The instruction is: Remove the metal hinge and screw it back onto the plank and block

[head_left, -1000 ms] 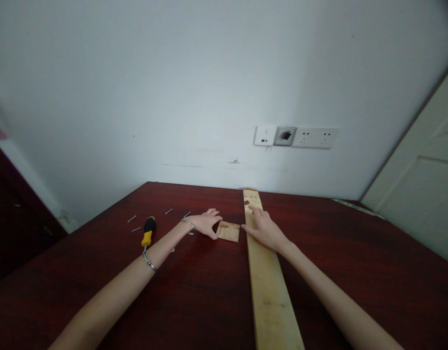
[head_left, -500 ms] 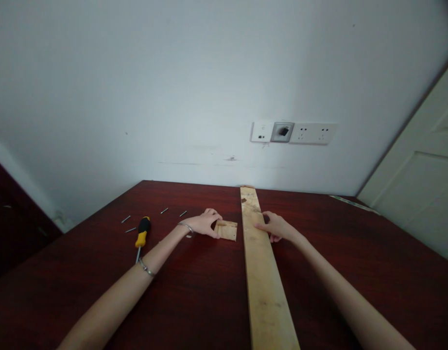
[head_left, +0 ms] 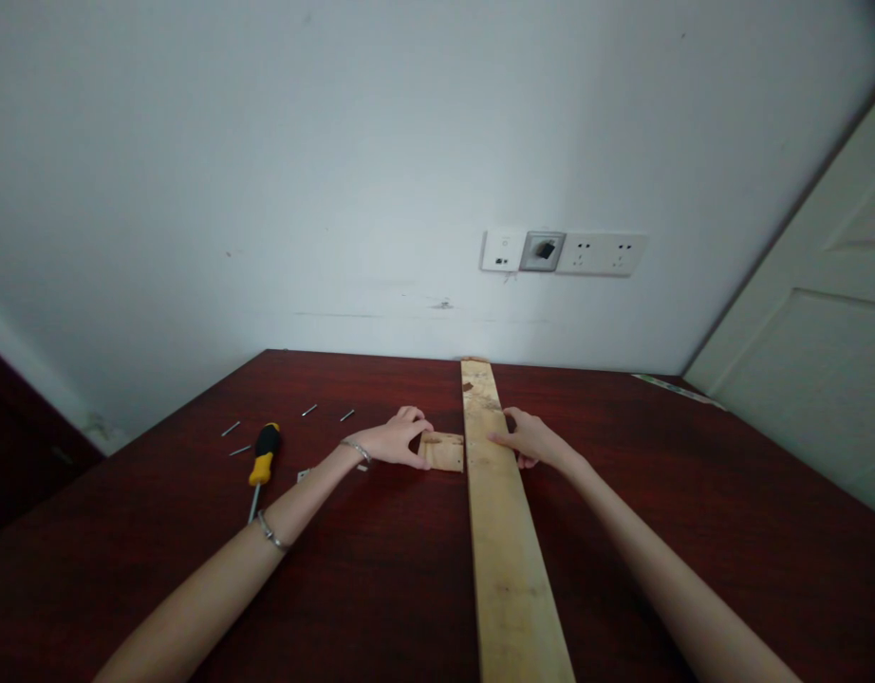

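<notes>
A long pale wooden board [head_left: 509,550] lies lengthwise on the dark red table, its far end near the wall. My right hand [head_left: 533,438] grips the board's right edge, thumb on top and fingers down the side. On the other side, my left hand [head_left: 396,437] holds a small wooden block [head_left: 443,452] by its left end, between thumb and fingers. The block's right end meets the board's left edge, or comes very close to it. Bracelets circle my left wrist and forearm.
Left of my arm lies a yellow-and-black screwdriver [head_left: 265,457]. Several screws or nails, one of them a metal fastener [head_left: 309,410], are scattered around it. A flat patterned strip [head_left: 679,390] rests at the back right. Sockets [head_left: 601,253] are on the wall behind the table [head_left: 366,588].
The gap between the small block and the long board has closed. My left hand keeps its hold on the block, my right on the board. The whole view has shifted slightly.
</notes>
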Demonstrator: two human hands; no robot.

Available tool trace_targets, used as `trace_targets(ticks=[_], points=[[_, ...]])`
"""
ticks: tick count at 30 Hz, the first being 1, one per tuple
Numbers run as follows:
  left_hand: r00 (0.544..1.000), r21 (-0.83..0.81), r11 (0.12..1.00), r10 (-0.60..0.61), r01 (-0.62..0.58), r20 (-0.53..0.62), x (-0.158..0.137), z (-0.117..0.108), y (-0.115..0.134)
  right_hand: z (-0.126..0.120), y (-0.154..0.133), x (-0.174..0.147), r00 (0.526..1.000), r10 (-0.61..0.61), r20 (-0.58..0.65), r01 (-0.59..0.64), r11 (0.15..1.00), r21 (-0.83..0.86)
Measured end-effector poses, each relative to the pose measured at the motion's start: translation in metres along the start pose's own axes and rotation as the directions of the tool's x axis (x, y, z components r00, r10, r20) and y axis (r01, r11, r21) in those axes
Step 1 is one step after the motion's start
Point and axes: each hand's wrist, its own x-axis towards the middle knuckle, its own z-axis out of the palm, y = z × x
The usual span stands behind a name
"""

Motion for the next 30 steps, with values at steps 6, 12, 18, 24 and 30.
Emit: trace_targets(ticks=[6,12,18,24,30], points=[[1.000,-0.018,1.000,0.002,-0.002,0.005,-0.001,0.001,-0.001,0.000,-0.003,-0.002,1.000,0.006,-0.004,-0.006,1.000,-0.002],[1.000,-0.039,0.999,0.012,-0.012,-0.014,0.000,0.003,0.001,0.000,-0.001,-0.002,1.000,-0.005,-0.010,0.004,1.000,-0.009],[1.000,-0.037,0.999,-0.006,0.006,0.004,-0.001,0.002,0.005,0.000,-0.001,-0.001,1.000,-0.005,-0.002,0.004,1.000,-0.009],[1.000,-0.019,0.999,-0.025,0.025,0.011,-0.002,0.000,0.010,0.000,-0.002,-0.002,1.000,-0.009,0.001,0.009,1.000,0.001],[0.999,-0.015,0.999,-0.035,0.036,0.029,-0.002,0.001,0.008,0.001,-0.003,-0.003,1.000,-0.007,0.002,0.007,1.000,-0.008]])
